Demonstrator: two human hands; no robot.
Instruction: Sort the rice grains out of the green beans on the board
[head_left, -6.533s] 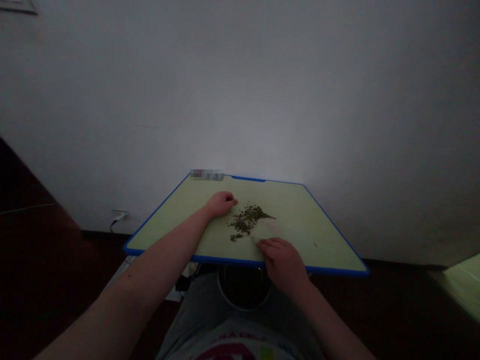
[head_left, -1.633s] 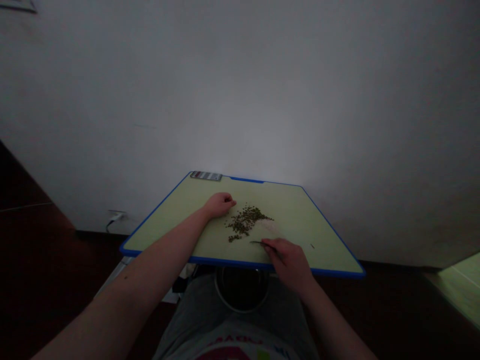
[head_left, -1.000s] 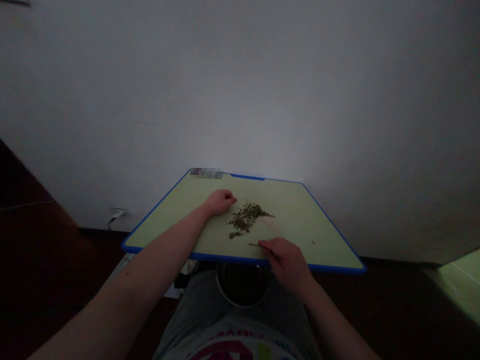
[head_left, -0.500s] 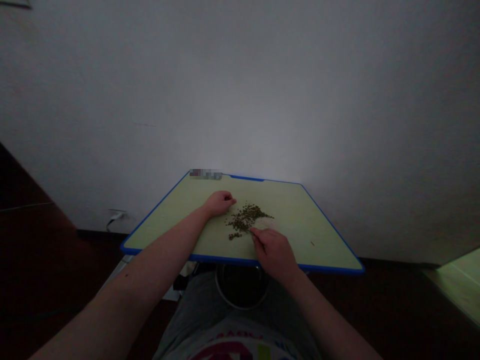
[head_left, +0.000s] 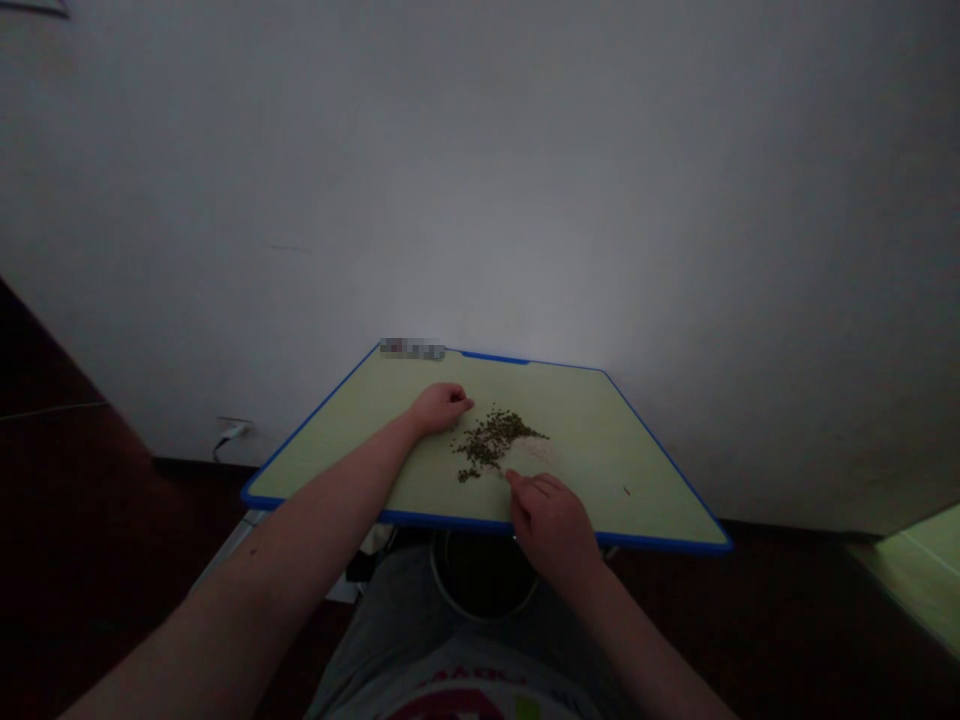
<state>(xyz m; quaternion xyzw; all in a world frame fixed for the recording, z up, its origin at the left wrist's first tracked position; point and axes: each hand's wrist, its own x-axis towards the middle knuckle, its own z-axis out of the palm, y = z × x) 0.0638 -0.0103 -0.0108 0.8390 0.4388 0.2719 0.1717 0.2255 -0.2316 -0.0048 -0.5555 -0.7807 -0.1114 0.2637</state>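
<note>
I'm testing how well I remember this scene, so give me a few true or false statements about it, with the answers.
The left hand rests on the board beside the pile of green bits. True.
The right hand lies on top of the pile. False: it is near the board's front edge, just short of the pile.
The board has a blue rim. True.
A round bowl stands on the board. False: it is below the board's front edge.
A cable is at the wall, left of the board. True.
</note>
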